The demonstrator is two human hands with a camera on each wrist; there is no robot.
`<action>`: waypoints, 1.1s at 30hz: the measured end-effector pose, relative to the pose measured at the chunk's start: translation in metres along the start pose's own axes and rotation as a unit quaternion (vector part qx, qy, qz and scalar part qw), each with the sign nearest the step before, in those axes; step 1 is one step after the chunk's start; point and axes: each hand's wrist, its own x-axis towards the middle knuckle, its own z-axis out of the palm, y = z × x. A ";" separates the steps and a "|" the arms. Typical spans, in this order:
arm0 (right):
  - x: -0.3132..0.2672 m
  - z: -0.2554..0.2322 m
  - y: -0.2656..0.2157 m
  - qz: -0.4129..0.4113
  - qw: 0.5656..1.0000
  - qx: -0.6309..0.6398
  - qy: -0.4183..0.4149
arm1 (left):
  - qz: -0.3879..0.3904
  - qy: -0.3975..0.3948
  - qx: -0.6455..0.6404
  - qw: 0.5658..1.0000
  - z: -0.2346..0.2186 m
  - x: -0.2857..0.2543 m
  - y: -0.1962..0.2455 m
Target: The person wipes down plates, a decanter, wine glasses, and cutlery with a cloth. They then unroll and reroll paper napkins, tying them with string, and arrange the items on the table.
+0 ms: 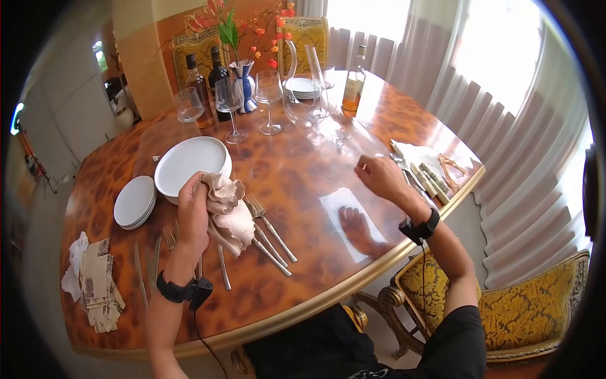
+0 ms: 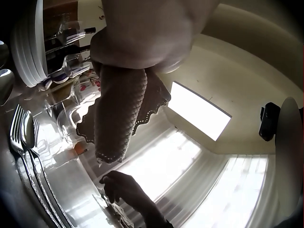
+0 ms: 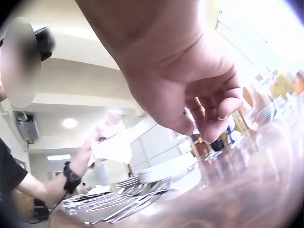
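Note:
A beige cloth with a scalloped edge [image 1: 230, 218] is gripped in the left hand [image 1: 193, 211], raised over the cutlery beside the large white plates [image 1: 192, 165]. In the left wrist view the cloth [image 2: 118, 114] hangs folded below that hand [image 2: 145, 38]. Forks [image 1: 271, 227] lie on the table just right of the cloth. The right hand [image 1: 384, 177] hovers over the table's right part, holding nothing; in the right wrist view its fingers [image 3: 216, 109] are loosely curled. A reflection of this hand shows in the glossy tabletop.
Small plates [image 1: 135, 202] and paper notes [image 1: 98, 287] are at the left. Wine glasses [image 1: 269, 95], bottles, a glass decanter [image 1: 300, 104] and a flower vase [image 1: 243, 85] stand at the back. A whisky bottle [image 1: 354, 85] stands back right; a napkin with rolled items [image 1: 432, 180] lies near the right edge.

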 end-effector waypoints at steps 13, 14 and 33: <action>-0.010 -0.006 0.149 0.218 0.968 -0.103 -0.069 | -0.079 -0.117 -0.094 0.986 0.032 0.022 -0.008; -0.004 -0.006 0.147 0.234 0.962 -0.099 -0.100 | -0.077 -0.119 -0.097 0.985 0.031 0.022 -0.009; 0.033 0.017 0.156 0.188 0.970 0.029 -0.153 | -0.020 -0.117 -0.100 0.988 0.015 0.013 0.037</action>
